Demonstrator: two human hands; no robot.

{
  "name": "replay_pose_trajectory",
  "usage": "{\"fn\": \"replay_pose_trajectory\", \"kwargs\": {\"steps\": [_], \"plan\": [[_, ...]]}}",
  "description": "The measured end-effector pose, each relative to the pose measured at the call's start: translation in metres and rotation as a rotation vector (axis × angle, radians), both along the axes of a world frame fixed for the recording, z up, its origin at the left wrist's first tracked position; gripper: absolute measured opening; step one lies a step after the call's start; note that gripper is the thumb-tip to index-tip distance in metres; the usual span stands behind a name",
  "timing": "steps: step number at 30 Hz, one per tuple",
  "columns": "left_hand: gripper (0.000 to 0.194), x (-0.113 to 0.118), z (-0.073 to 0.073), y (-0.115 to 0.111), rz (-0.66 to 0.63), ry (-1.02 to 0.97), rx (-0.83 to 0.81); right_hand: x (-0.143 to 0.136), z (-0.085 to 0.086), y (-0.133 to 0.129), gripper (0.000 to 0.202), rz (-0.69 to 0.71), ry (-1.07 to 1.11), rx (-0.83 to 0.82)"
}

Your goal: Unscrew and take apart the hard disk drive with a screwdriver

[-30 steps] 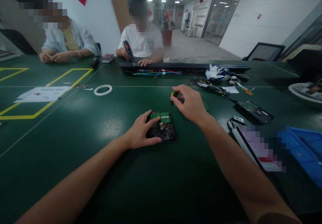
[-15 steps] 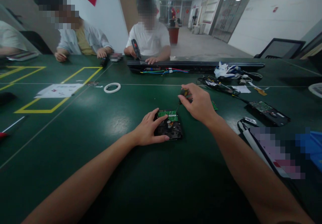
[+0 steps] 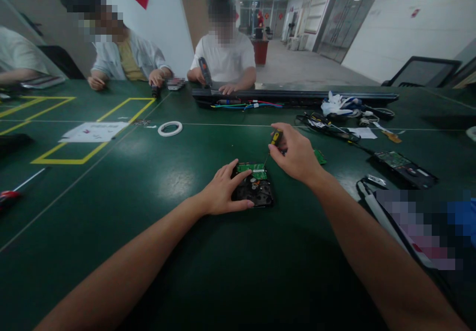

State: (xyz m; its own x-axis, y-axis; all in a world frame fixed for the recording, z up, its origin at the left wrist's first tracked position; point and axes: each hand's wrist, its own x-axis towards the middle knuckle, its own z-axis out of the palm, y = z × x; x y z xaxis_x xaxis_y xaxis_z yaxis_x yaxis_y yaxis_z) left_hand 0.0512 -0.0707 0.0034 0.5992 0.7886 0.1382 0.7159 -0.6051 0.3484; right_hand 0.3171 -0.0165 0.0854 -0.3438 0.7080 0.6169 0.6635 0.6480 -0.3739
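Note:
A black hard drive (image 3: 256,192) with a green circuit board (image 3: 256,168) at its far edge lies on the green table in front of me. My left hand (image 3: 225,190) steadies it from the left, thumb along the near edge, index finger on the circuit board and other fingers at the far left corner. Pinched in my right hand (image 3: 293,150) is a small yellow-and-black screwdriver (image 3: 275,137). Its thin shaft slants down to the board's right end; the exact contact of the tip is too small to make out. Another green circuit board (image 3: 319,156) lies partly hidden behind my right hand.
To the right lie a second hard drive (image 3: 405,168), cables (image 3: 323,127) and white gloves (image 3: 340,104). A tape roll (image 3: 170,129), papers (image 3: 92,132) and a red-handled screwdriver (image 3: 9,197) are on the left. Across the table, co-workers sit behind a long black panel (image 3: 297,95).
The screwdriver handle has turned in my right fingers, showing more yellow. My left hand keeps its place on the hard drive. The whole view has shifted slightly.

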Motion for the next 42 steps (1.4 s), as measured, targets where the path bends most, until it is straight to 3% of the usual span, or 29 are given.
{"fn": "replay_pose_trajectory", "kwargs": {"steps": [17,34,42], "plan": [[0.098,0.000,0.004,-0.001,0.008,-0.010,-0.038,0.001,-0.005,0.003,0.059,-0.040,0.007,0.019],[0.099,-0.001,0.005,0.000,0.010,-0.021,-0.059,0.001,0.000,0.002,0.045,-0.061,0.002,0.054],[0.102,-0.007,0.005,0.004,0.023,-0.115,-0.136,0.009,0.016,-0.001,0.044,-0.100,0.018,0.120]]}}
